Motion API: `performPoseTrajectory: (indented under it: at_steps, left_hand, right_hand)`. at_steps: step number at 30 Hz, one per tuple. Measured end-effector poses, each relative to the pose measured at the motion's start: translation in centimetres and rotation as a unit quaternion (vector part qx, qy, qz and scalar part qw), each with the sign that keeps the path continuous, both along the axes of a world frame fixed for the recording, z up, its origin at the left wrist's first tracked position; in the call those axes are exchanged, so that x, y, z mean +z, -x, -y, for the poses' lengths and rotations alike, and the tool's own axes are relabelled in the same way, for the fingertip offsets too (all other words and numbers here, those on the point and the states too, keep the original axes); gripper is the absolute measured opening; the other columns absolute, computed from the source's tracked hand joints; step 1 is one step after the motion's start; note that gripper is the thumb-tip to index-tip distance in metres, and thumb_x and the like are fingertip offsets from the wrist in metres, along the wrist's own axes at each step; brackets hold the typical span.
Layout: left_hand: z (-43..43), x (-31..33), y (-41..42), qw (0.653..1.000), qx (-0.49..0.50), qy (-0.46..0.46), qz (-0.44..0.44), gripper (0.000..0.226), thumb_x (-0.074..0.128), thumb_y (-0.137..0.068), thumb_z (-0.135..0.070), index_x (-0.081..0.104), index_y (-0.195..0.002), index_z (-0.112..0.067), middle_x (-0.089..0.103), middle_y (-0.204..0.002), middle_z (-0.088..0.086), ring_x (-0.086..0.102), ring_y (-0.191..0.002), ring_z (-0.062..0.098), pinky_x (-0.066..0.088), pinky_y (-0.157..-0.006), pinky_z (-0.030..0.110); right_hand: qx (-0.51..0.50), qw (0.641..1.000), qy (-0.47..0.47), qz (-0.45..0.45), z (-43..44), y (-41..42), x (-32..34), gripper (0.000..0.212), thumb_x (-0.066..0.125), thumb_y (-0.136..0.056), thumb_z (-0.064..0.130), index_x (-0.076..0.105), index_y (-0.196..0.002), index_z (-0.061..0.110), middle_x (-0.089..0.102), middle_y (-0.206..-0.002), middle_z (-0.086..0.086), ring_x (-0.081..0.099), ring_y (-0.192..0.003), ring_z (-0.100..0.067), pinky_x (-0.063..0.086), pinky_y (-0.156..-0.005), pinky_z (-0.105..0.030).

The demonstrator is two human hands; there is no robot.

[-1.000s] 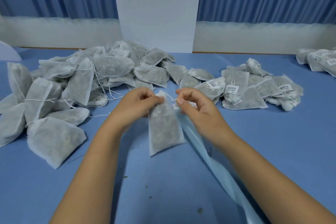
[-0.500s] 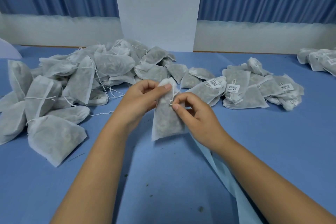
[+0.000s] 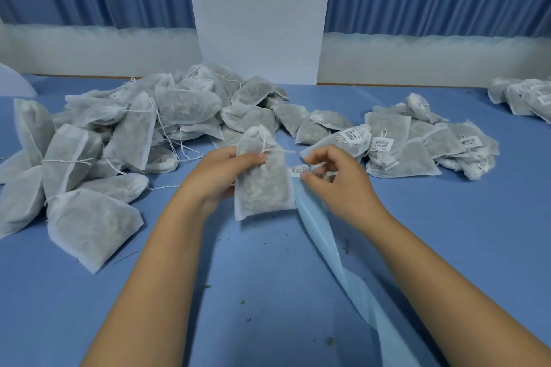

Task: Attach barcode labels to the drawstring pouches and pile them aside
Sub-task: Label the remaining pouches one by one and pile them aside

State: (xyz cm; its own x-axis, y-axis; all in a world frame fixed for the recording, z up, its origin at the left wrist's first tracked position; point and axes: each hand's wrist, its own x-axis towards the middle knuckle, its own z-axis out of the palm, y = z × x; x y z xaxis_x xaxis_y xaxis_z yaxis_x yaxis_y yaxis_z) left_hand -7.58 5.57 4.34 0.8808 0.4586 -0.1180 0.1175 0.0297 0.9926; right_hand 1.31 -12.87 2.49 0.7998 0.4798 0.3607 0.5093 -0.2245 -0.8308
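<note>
White non-woven fabric over greenish fill: one drawstring pouch (image 3: 262, 185), gripped upright above the counter (image 3: 447, 247) in left hand (image 3: 223, 179), thumb pressed over the drawstring (image 3: 269, 149) near the neck, presumably to keep the string taut and reachable for tagging. Right hand (image 3: 337, 185) curled, pinching one barcode label (image 3: 299, 170) just beside the pouch's right edge; somewhat blurred, exact finger contact unclear. One pale blue backing strip (image 3: 331, 250), trailing from under right hand toward the near edge, probably liner kept close for quick peeling. Count of heaps: three. Unlabelled heap (image 3: 134, 134) at left, well over twenty pouches, overlapping, exact number not countable. Labelled pile (image 3: 417, 155) at right, set apart from the stock, likely to avoid mixing; at least three labels readable there. Further pile (image 3: 524, 95) at far right edge, partly cropped, labels faintly visible. Hands: two. Pouch in work: one, no label on it yet.
</note>
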Motion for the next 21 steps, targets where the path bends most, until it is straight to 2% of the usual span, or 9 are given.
performPoseTrajectory:
  at_steps: [3, 7, 9, 12, 15, 16, 18, 21]
  left_hand:
    - [-0.8, -0.4, -0.2, 0.997, 0.012, 0.073, -0.031, 0.002, 0.072, -0.086, -0.017, 0.071, -0.087, -0.016, 0.075, -0.079, 0.0, 0.072, -0.069, 0.013, 0.059, -0.066, 0.025]
    - [-1.3, -0.9, -0.3, 0.99, -0.018, 0.124, -0.072, 0.005, 0.07, -0.087, -0.019, 0.073, -0.085, -0.016, 0.075, -0.08, 0.001, 0.073, -0.067, 0.015, 0.058, -0.063, 0.024]
    - [-1.2, -1.2, -0.4, 0.984, -0.05, 0.146, -0.088, 0.008, 0.071, -0.085, -0.019, 0.075, -0.079, -0.017, 0.075, -0.079, 0.001, 0.073, -0.067, 0.015, 0.057, -0.058, 0.023]
    - [-0.8, -1.2, -0.6, 0.973, -0.091, 0.2, -0.068, 0.007, 0.074, -0.072, -0.023, 0.079, -0.071, -0.018, 0.075, -0.08, 0.001, 0.073, -0.069, 0.015, 0.058, -0.06, 0.025]
    - [-0.7, -1.3, -0.8, 0.963, -0.105, 0.247, -0.033, 0.024, 0.072, -0.069, -0.023, 0.077, -0.092, -0.014, 0.073, -0.091, 0.003, 0.072, -0.078, 0.018, 0.057, -0.075, 0.033]
    - [-0.7, -1.4, -0.8, 0.961, -0.111, 0.251, -0.036, 0.031, 0.072, -0.07, -0.023, 0.073, -0.099, -0.013, 0.072, -0.094, 0.004, 0.071, -0.081, 0.019, 0.055, -0.077, 0.034]
    - [-0.8, -1.4, -0.8, 0.958, -0.119, 0.256, -0.045, 0.031, 0.071, -0.071, -0.023, 0.071, -0.1, -0.013, 0.072, -0.091, 0.004, 0.071, -0.077, 0.018, 0.057, -0.07, 0.032]
    - [-0.9, -1.4, -0.7, 0.95, -0.123, 0.281, -0.055, 0.026, 0.07, -0.071, -0.022, 0.07, -0.096, -0.014, 0.071, -0.085, 0.0, 0.07, -0.072, 0.015, 0.057, -0.061, 0.026]
  right_hand:
    - [-0.019, 0.997, 0.078, -0.006, 0.1, -0.6, -0.7, 0.025, 0.077, -0.079, 0.016, 0.057, -0.086, 0.03, 0.057, -0.1, 0.003, 0.049, -0.072, -0.002, 0.036, -0.065, -0.006]
    - [-0.029, 0.993, 0.108, -0.047, 0.0, -0.8, -1.1, 0.027, 0.08, -0.077, 0.031, 0.055, -0.087, 0.028, 0.06, -0.085, 0.006, 0.052, -0.069, -0.002, 0.038, -0.064, -0.016]
    - [-0.034, 0.992, 0.114, -0.052, -0.1, -0.7, -1.1, 0.028, 0.079, -0.078, 0.033, 0.053, -0.086, 0.029, 0.063, -0.08, 0.005, 0.057, -0.071, -0.008, 0.042, -0.063, -0.02]
    - [-0.031, 0.99, 0.123, -0.06, -0.1, -0.5, -1.0, 0.031, 0.08, -0.077, 0.031, 0.051, -0.09, 0.028, 0.067, -0.079, 0.004, 0.062, -0.068, -0.01, 0.044, -0.061, -0.021]
    - [0.001, 0.99, 0.088, -0.114, -0.2, -0.4, -0.9, 0.031, 0.079, -0.079, 0.022, 0.054, -0.098, 0.024, 0.067, -0.075, 0.004, 0.06, -0.05, -0.009, 0.045, -0.051, -0.018]
    - [0.006, 0.99, 0.078, -0.116, -0.2, -0.5, -0.9, 0.032, 0.078, -0.08, 0.019, 0.054, -0.1, 0.023, 0.066, -0.074, 0.003, 0.058, -0.05, -0.008, 0.045, -0.053, -0.019]
    - [0.016, 0.991, 0.069, -0.111, -0.1, -0.6, -0.7, 0.034, 0.077, -0.081, 0.015, 0.055, -0.104, 0.027, 0.067, -0.074, 0.001, 0.056, -0.056, -0.005, 0.047, -0.062, -0.023]
    - [0.074, 0.987, 0.068, -0.123, 0.2, -0.8, -0.4, 0.043, 0.077, -0.081, 0.01, 0.054, -0.113, 0.027, 0.065, -0.073, 0.006, 0.054, -0.056, -0.002, 0.047, -0.065, -0.022]
